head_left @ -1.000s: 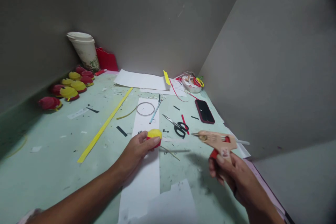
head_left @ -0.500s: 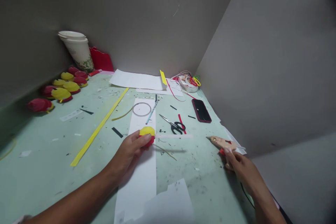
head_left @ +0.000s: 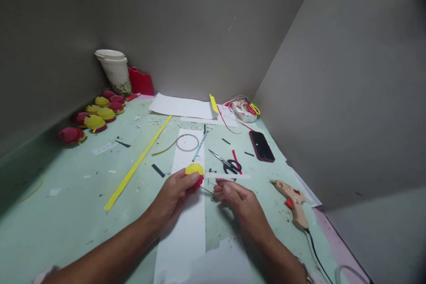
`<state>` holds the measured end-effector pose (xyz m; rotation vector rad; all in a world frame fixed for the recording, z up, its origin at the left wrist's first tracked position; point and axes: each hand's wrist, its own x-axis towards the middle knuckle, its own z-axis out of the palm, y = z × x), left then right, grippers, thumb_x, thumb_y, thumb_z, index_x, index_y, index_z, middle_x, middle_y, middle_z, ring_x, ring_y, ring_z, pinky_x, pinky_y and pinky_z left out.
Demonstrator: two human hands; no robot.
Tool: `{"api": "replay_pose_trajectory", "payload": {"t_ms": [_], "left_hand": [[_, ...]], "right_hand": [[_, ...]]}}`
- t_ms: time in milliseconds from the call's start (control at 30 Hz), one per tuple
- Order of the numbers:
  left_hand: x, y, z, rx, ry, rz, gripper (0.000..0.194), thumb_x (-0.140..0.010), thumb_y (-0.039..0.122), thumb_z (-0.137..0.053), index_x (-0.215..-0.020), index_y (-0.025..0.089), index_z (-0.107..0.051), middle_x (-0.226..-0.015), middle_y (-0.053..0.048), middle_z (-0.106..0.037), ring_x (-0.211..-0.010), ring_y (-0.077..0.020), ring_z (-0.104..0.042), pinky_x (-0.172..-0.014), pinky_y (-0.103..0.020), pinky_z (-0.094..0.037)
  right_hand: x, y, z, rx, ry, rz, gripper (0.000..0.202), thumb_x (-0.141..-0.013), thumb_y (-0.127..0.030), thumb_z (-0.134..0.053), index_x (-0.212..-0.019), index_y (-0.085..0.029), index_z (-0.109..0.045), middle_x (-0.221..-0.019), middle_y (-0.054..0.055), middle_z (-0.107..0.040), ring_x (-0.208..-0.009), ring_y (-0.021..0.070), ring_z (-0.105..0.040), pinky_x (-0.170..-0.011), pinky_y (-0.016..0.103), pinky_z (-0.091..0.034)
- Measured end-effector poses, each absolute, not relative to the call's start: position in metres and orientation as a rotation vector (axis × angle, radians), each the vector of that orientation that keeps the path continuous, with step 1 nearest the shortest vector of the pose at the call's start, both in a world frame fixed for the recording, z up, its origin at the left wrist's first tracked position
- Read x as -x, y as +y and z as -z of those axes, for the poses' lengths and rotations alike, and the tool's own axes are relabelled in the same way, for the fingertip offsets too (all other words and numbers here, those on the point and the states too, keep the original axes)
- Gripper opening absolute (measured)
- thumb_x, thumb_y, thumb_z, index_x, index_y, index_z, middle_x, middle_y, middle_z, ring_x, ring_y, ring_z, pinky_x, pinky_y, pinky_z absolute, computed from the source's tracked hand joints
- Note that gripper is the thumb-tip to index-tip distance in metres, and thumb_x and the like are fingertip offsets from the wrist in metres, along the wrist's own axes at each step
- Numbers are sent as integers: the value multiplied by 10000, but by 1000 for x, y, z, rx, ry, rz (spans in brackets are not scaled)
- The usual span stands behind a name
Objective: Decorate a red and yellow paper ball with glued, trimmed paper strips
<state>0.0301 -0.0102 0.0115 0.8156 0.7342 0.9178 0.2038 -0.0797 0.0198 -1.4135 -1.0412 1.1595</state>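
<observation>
My left hand (head_left: 178,193) is closed around a small rounded yellow-and-red piece (head_left: 194,170), thumb across its near side. From that piece a pale, narrow strip (head_left: 238,176) sticks out to the right, and a thin strand (head_left: 206,191) runs from its underside. Close by, my right hand (head_left: 236,197) has its fingers bent together just below the strip, at the strand's visible end; what lies between the fingertips is hidden. A beige glue gun (head_left: 293,202) with a red trigger lies on the table to the right, its cord trailing toward me.
Black-handled scissors (head_left: 231,166), a ring (head_left: 187,142) and a phone (head_left: 262,146) lie beyond my hands. A long yellow strip (head_left: 138,164) is at left, with several red and yellow pieces (head_left: 95,122) and a paper cup (head_left: 115,71). White paper (head_left: 186,226) lies underneath.
My right hand has let go of the glue gun, leaving it on the table, and has moved left to the strip and strand. My left hand still holds the yellow-and-red piece.
</observation>
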Motion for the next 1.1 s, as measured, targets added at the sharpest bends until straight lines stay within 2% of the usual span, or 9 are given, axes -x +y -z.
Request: {"api": "replay_pose_trajectory", "payload": {"t_ms": [133,367,567,900,1100], "left_hand": [[-30,-11,-11,-808,740,-904,219,-783,363,-752,-806,167,-658,-776,-1,-590,-728,-160,-499,-706,-272,-388],[-31,-13,-15,-826,744,-887,213,-779,367,-749,-820,172,-676,-790,-11,-625,-727,-173,-533,-710,-284,-405],[-31,-13,-8,-925,751,-888,213,-820,375,-714,-844,172,-652,-804,-6,-601,-745,-169,-508,-711,-287,-385],[-29,-15,-9,-1001,740,-882,198,-818,380,-718,-878,197,-671,-837,-20,-666,-770,-183,-557,-722,-302,-393],[-29,-14,-8,-1017,733,-880,192,-799,370,-735,-883,205,-684,-861,-37,-703,-791,-204,-599,-733,-318,-411]], "right_hand": [[-195,-76,-15,1395,-904,-1068,429,-868,-555,-634,-938,-164,-796,-948,108,-763,-893,244,-659,-818,359,-493],[-191,-81,-26,1523,-958,-933,448,-881,-551,-610,-977,-163,-813,-797,89,-771,-788,240,-656,-771,369,-502],[-184,-86,-36,1491,-1038,-885,373,-896,-494,-607,-1011,-203,-809,-966,91,-794,-823,236,-691,-778,358,-540],[-178,-90,-46,1445,-1045,-873,333,-868,-489,-634,-935,-223,-823,-962,95,-800,-834,250,-722,-697,348,-596],[-178,-91,-43,1423,-1079,-870,312,-902,-455,-609,-942,-230,-820,-974,91,-798,-891,257,-722,-662,327,-585]]}}
